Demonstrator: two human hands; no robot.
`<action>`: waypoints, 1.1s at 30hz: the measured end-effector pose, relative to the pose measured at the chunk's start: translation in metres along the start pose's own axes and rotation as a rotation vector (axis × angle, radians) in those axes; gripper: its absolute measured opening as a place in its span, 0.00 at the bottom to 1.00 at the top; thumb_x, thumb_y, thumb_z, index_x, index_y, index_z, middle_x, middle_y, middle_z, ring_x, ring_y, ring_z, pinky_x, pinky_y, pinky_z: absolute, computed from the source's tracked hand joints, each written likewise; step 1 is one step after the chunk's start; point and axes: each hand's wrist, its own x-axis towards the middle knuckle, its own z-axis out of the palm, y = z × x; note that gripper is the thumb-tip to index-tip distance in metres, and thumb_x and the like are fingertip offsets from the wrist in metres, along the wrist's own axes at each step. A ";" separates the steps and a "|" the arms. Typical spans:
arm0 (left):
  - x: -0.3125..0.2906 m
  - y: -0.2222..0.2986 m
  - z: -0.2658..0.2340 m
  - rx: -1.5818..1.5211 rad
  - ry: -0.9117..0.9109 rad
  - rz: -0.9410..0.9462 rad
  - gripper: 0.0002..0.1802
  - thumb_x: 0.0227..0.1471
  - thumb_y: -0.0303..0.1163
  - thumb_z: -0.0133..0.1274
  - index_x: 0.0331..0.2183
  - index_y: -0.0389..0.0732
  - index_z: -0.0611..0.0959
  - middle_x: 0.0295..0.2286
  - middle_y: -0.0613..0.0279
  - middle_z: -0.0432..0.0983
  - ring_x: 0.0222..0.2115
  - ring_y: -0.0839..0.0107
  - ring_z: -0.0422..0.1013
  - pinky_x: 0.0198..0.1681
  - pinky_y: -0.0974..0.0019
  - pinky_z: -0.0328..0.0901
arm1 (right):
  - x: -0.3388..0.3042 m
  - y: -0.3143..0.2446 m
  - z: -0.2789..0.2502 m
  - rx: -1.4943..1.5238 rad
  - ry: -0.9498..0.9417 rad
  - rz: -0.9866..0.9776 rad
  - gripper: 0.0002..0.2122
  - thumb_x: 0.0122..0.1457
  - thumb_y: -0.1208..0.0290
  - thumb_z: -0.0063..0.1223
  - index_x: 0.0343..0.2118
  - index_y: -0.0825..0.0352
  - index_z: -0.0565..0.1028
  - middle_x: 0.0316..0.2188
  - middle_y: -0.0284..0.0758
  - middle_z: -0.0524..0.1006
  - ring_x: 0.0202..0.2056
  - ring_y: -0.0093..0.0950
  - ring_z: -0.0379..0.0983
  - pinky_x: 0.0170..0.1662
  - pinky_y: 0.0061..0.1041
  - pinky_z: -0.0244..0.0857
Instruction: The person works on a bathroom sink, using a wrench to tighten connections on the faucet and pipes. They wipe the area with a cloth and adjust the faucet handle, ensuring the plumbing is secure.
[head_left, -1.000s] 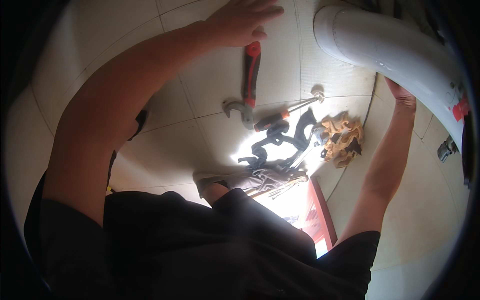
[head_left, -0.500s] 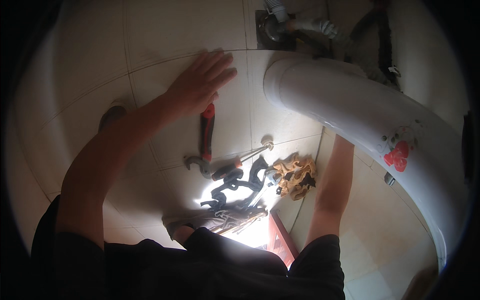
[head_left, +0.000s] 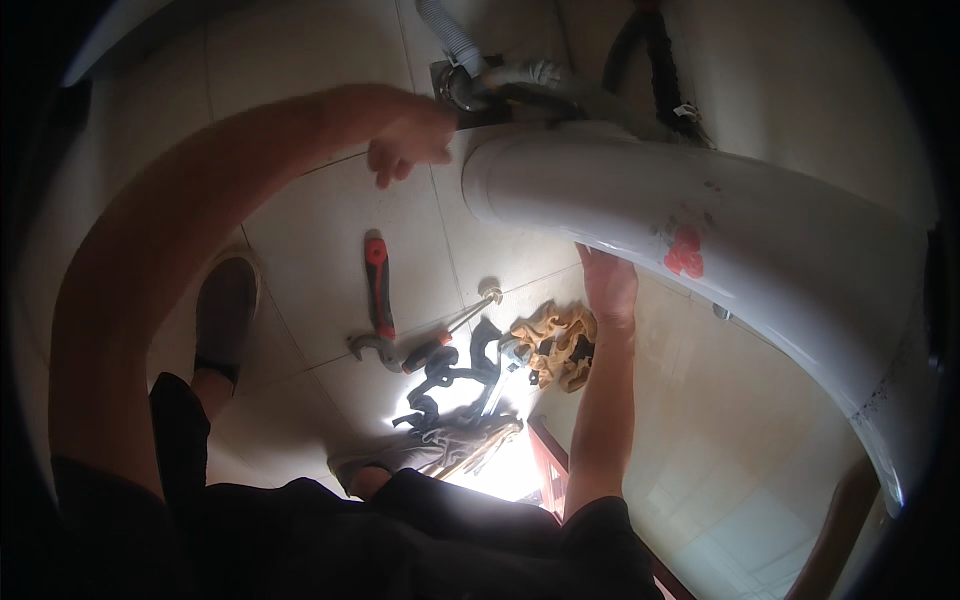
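Note:
A long white ceramic pedestal (head_left: 580, 190) with a red flower decal (head_left: 684, 252) reaches from the tiled floor toward the right rim. My left hand (head_left: 412, 140) is beside its base, close to the floor drain; it is blurred, its fingers loosely bent and apart, with nothing visible in them. My right hand (head_left: 608, 285) rests against the pedestal's near side with its fingers stretched out, their tips partly out of sight. Between my arms lie an adjustable wrench (head_left: 379, 300) with a red and black handle and a screwdriver (head_left: 450, 338).
A grey corrugated hose (head_left: 449, 35) runs into the floor drain (head_left: 458, 88) behind the base. Tan patterned work gloves (head_left: 555, 345) and black straps (head_left: 440, 385) lie near my right forearm. My shoe (head_left: 227, 305) stands at left. A brown elongated shape (head_left: 835, 530) shows lower right.
My left hand has lifted off the floor tiles and moved to the pedestal's base near the drain. My right hand has come into view against the pedestal. The whole view has shifted.

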 end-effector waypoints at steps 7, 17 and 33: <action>0.089 0.144 -0.130 0.276 1.104 0.707 0.13 0.57 0.32 0.51 0.42 0.35 0.80 0.35 0.45 0.81 0.38 0.50 0.79 0.41 0.49 0.73 | -0.206 0.021 0.005 0.007 0.092 0.812 0.21 0.74 0.60 0.41 0.58 0.75 0.68 0.53 0.45 0.75 0.52 0.38 0.75 0.53 0.38 0.71; 0.080 0.179 -0.065 -0.144 1.095 0.851 0.08 0.55 0.27 0.50 0.36 0.36 0.81 0.35 0.43 0.80 0.38 0.48 0.77 0.39 0.50 0.70 | -0.376 0.001 0.020 0.006 0.312 0.921 0.20 0.72 0.63 0.44 0.57 0.77 0.68 0.54 0.47 0.74 0.52 0.43 0.76 0.54 0.40 0.72; 0.085 0.228 -0.100 -0.244 0.997 1.022 0.11 0.54 0.27 0.48 0.40 0.42 0.80 0.34 0.52 0.80 0.41 0.54 0.77 0.44 0.50 0.70 | -0.417 0.055 -0.008 -0.270 0.136 1.003 0.20 0.69 0.67 0.50 0.60 0.71 0.70 0.52 0.41 0.77 0.49 0.35 0.79 0.50 0.33 0.73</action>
